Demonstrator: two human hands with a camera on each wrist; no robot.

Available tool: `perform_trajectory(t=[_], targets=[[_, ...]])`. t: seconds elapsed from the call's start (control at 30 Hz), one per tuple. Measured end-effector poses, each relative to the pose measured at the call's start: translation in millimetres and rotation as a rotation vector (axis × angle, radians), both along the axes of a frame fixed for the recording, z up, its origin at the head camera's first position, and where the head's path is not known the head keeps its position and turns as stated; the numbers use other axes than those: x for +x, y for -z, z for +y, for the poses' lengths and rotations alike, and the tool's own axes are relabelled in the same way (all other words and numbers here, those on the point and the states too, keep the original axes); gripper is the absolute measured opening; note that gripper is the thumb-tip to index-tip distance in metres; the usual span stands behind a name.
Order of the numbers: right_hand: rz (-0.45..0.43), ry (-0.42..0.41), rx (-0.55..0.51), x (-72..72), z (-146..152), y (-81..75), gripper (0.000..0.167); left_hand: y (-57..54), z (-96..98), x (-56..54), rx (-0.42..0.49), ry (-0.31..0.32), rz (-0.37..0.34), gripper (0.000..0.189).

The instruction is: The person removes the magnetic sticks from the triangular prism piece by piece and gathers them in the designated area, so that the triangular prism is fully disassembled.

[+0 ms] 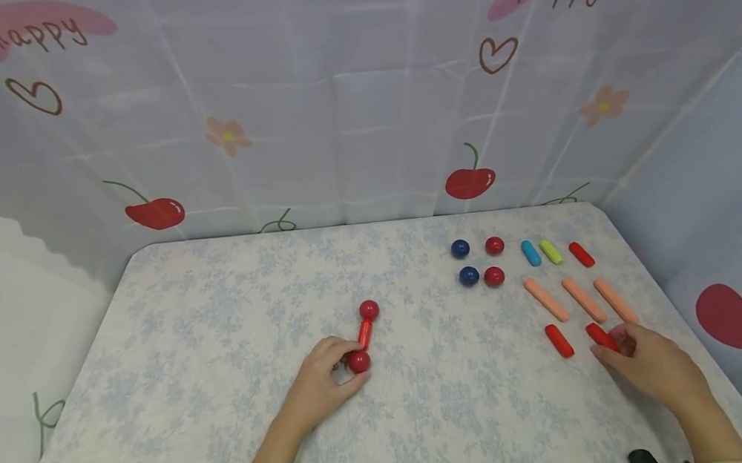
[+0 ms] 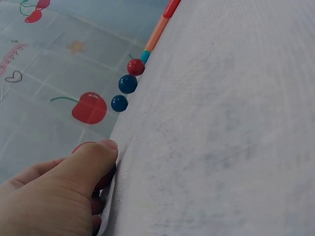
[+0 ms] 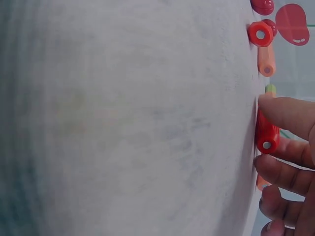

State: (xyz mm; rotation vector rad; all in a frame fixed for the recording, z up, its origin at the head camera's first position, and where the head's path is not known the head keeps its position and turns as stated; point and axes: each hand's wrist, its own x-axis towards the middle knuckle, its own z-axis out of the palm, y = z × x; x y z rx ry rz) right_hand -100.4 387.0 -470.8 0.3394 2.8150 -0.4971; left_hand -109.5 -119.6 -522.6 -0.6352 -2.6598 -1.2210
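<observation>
My left hand (image 1: 321, 381) grips a red ball (image 1: 360, 361) between thumb and fingers. That ball touches one end of a short red magnetic rod (image 1: 364, 333), and a second red ball (image 1: 369, 310) sits at its far end. In the left wrist view the thumb hides most of the gripped ball. At the right, my right hand (image 1: 655, 364) pinches another short red rod (image 1: 601, 338) low over the cloth. The right wrist view shows this red rod (image 3: 267, 132) with a round metallic end, thumb and forefinger on either side.
A loose red rod (image 1: 559, 341) lies left of the right hand. Beyond are three long orange rods (image 1: 584, 300), then short blue (image 1: 530, 253), yellow-green (image 1: 551, 252) and red rods (image 1: 582, 254). Two blue balls (image 1: 469, 276) and two red balls (image 1: 494, 277) stand left of them.
</observation>
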Motion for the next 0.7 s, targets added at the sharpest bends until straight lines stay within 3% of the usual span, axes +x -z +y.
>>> perform_trajectory(t=[0.23,0.43,0.6,0.7], targets=[[0.072,-0.023,0.01,-1.5,-3,-4.3,0.065,-0.8,0.2,0.5,-0.017,-0.017,0.017,0.042],[0.121,-0.04,0.002,-2.2,-11,-6.0,0.056,-1.4,-0.1,0.8,-0.034,-0.083,0.0,0.042],[0.177,-0.083,-0.033,-2.7,-20,-7.3,0.044,-2.6,1.0,-0.4,-0.051,-0.114,-0.022,0.046],[0.197,-0.106,-0.042,-5.3,-26,-8.5,0.046,-5.4,2.9,-1.0,-0.047,-0.126,-0.068,0.054]])
